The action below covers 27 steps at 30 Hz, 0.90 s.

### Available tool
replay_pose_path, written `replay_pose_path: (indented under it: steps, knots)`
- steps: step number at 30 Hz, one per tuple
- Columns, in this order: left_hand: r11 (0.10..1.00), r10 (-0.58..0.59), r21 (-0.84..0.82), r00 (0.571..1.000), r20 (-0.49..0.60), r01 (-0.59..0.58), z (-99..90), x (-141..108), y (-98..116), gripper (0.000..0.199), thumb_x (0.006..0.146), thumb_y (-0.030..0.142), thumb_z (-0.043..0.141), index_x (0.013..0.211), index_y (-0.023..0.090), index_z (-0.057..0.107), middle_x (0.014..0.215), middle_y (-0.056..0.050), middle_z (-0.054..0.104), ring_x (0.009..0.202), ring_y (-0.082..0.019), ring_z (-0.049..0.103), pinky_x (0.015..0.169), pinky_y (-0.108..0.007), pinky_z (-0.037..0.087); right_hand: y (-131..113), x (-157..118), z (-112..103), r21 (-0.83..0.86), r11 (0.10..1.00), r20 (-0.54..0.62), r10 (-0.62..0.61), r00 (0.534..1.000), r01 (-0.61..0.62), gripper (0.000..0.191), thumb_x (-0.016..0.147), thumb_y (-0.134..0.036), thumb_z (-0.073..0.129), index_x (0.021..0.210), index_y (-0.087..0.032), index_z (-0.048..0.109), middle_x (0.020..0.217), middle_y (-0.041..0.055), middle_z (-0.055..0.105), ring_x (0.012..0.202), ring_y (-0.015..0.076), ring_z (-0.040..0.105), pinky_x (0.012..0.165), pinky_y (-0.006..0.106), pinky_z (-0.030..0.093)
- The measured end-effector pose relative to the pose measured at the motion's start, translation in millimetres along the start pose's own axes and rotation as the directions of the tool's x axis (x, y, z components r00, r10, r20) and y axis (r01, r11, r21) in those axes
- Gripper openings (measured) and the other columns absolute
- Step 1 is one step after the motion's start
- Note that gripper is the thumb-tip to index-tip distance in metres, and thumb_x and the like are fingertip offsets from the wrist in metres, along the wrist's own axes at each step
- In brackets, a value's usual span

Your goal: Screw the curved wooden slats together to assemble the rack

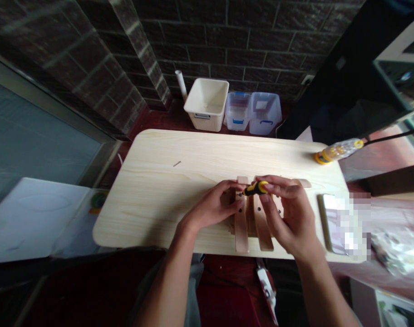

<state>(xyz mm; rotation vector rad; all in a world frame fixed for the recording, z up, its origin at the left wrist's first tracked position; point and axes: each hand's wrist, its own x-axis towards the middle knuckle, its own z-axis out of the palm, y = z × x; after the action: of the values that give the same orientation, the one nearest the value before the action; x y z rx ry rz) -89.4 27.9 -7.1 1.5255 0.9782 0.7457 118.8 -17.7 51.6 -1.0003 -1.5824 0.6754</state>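
Observation:
My right hand is closed round the yellow-and-black handle of a screwdriver. The tool slants down to the left, with its tip at a dark screw in the leftmost wooden slat. Thumb and fingers of my left hand close about that same slat near the screw. Beside it lies a second wooden slat with a dark screw in it; both rest across a wooden piece underneath. Farther right, my right hand partly hides more of the wooden assembly.
On the pale wooden table lie a thin dark rod, a clear tube with yellow ends and a phone-like slab. Beyond the table's far edge stand a cream bin and two clear plastic boxes.

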Motion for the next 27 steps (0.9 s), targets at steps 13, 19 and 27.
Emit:
replay_pose_path:
  steps: [13, 19, 27]
  knots:
    - [1.0, 0.007, -0.016, 1.0, -0.011, -0.008, 0.3, 0.6, -0.1, 0.037, 0.094, 0.033, 0.08, 0.128, 0.023, 0.069, 0.133, -0.01, 0.076, 0.123, -0.026, 0.073, 0.115, -0.045, 0.055, -1.4, 0.7, -0.5, -0.006, 1.0, -0.007, -0.006, 1.0, 0.006, 0.029, 0.104, -0.012, 0.066, 0.126, -0.03, 0.067, 0.131, 0.0095, 0.072, 0.127, 0.0293, 0.072, 0.105, 0.056, 0.063]
    - [1.0, 0.001, -0.006, 1.0, 0.0, -0.001, 0.1, 0.3, 0.2, 0.036, 0.095, 0.034, 0.078, 0.129, 0.023, 0.069, 0.134, -0.01, 0.076, 0.122, -0.026, 0.074, 0.114, -0.044, 0.055, -1.7, 0.3, -1.1, 0.006, 1.0, 0.006, 0.005, 1.0, -0.005, 0.031, 0.103, -0.011, 0.066, 0.128, -0.03, 0.067, 0.137, 0.0105, 0.07, 0.13, 0.0303, 0.071, 0.108, 0.058, 0.061]
    - [1.0, -0.006, -0.009, 1.0, -0.002, 0.006, 0.0, 0.3, 0.0, 0.037, 0.095, 0.035, 0.079, 0.128, 0.023, 0.069, 0.133, -0.011, 0.076, 0.123, -0.027, 0.073, 0.116, -0.045, 0.055, 0.0, 1.0, -0.4, 0.015, 1.0, -0.005, -0.002, 1.0, 0.003, 0.032, 0.101, -0.01, 0.068, 0.126, -0.03, 0.067, 0.133, 0.0092, 0.071, 0.128, 0.03, 0.072, 0.107, 0.057, 0.062]
